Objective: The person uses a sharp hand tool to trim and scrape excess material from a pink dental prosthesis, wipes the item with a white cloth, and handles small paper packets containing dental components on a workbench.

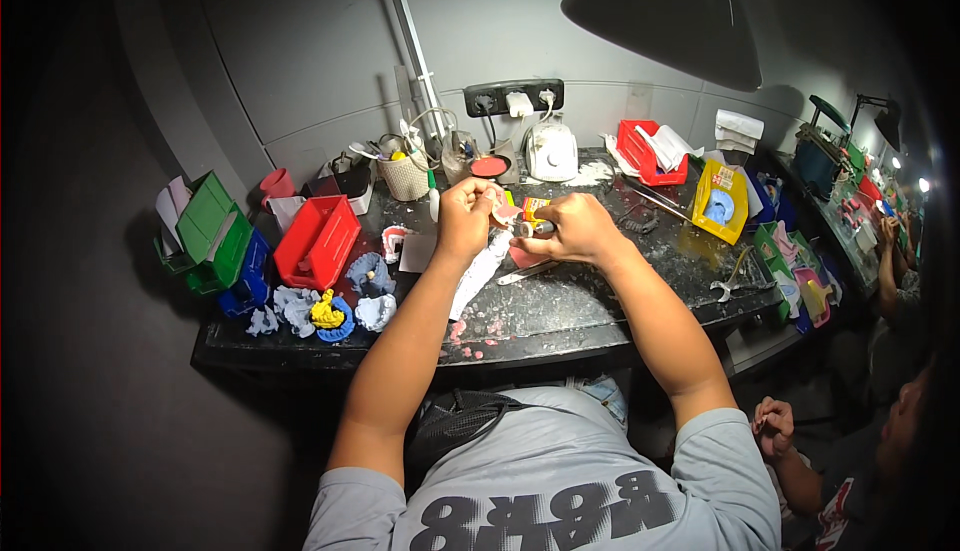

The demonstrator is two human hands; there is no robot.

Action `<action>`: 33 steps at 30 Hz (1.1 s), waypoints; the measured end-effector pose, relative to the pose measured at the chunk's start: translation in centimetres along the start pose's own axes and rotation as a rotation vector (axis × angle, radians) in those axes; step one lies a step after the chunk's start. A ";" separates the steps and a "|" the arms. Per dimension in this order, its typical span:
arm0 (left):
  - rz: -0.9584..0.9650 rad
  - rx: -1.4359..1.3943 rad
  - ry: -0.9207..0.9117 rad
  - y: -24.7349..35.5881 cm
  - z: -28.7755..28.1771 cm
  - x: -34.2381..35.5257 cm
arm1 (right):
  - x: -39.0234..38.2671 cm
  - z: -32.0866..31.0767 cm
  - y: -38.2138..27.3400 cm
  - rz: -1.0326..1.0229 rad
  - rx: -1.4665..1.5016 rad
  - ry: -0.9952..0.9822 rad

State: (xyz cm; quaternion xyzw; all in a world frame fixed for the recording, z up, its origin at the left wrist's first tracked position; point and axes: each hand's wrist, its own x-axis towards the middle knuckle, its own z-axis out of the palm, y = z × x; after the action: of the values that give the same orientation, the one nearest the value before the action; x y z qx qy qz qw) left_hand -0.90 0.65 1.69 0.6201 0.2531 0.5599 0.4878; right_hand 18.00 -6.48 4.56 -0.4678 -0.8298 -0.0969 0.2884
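Over the middle of the dark workbench (560,321), my left hand (468,219) is closed on a small pink dental plate (507,213). My right hand (577,226) is wrapped round a silver and dark rotary handpiece (535,229), its front end close to the pink plate. I cannot tell whether they touch. Beneath my hands lie a crumpled white cloth (482,273), a flat pink sheet (523,256) and a thin metal tool (527,273). A pink and white dental model (395,241) stands left of my left forearm.
Red (318,241) and green (205,226) bins stand at the left, near several plaster models (370,273). A cup of tools (404,177), a white box-shaped device (551,154) and a lamp arm (412,46) are behind. A yellow bin (722,196) sits at the right; a co-worker's hand (774,428) is beyond.
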 end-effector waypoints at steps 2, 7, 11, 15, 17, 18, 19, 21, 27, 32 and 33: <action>-0.003 0.047 -0.049 -0.2 0.2 -0.2 | 0.0 -0.1 0.1 0.063 -0.028 -0.052; 0.093 0.125 -0.109 -0.5 1.2 -0.8 | 0.3 -0.2 -0.1 0.131 -0.074 -0.152; 0.134 0.214 -0.128 -0.6 1.2 -0.9 | 0.4 0.1 -0.7 0.108 -0.096 -0.160; 0.079 0.164 -0.116 -0.5 1.1 -0.6 | 0.3 -0.2 0.0 0.190 -0.131 -0.204; 0.096 0.180 -0.125 -0.9 1.0 -0.7 | 0.6 -0.2 -0.6 0.156 -0.152 -0.209; 0.106 0.214 -0.124 -0.8 1.1 -0.7 | 0.7 0.1 -0.6 0.106 -0.171 -0.195; 0.117 0.248 -0.123 -0.7 1.2 -0.7 | 0.6 0.0 -0.5 0.107 -0.171 -0.194; 0.074 0.203 -0.110 -0.6 1.1 -0.6 | 0.5 -0.3 -0.4 0.155 -0.182 -0.199; 0.073 0.154 -0.084 -0.2 1.4 -0.8 | 0.6 0.1 -0.3 0.114 -0.164 -0.206; 0.079 0.180 -0.114 -1.0 1.1 -0.5 | 0.6 0.0 -0.5 0.141 -0.148 -0.224; 0.085 0.158 -0.102 -1.0 1.1 -0.6 | 0.6 0.2 -0.5 0.100 -0.155 -0.204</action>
State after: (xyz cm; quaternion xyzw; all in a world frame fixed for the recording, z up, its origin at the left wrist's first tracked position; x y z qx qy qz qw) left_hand 0.23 0.12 0.67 0.6943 0.2449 0.5261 0.4256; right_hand 17.24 -6.23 4.84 -0.5369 -0.8205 -0.0983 0.1698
